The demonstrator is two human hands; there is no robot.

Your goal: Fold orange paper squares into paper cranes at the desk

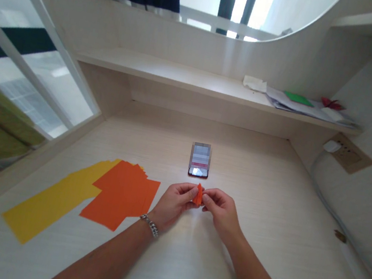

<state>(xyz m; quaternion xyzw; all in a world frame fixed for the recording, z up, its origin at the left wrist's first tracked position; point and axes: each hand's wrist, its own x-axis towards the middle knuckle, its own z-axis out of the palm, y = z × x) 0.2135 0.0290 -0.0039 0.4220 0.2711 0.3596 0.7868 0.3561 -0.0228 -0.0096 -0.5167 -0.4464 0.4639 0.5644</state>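
Orange paper, folded into a small, narrow piece [199, 195], sits between our two hands at the near side of the phone [200, 160], around the middle of the desk [259, 171] from left to right. Our left hand [171, 202] pinches it from the left, thumb and fingers closed on it. Our right hand [226, 213] has thumb and fingertips drawn near each other at its right edge; we cannot tell whether they grip it or only touch it.

We judge that we are in the middle of shaping or pressing folds, and that the next move calls for a light, steady pinch with the layers lined up. The piece's long axis runs near to far, its slimmer end pointing far, toward the phone; we cannot tell how much it tilts. To the left lie flat orange sheets [123, 195], partly over yellow sheets [50, 202].
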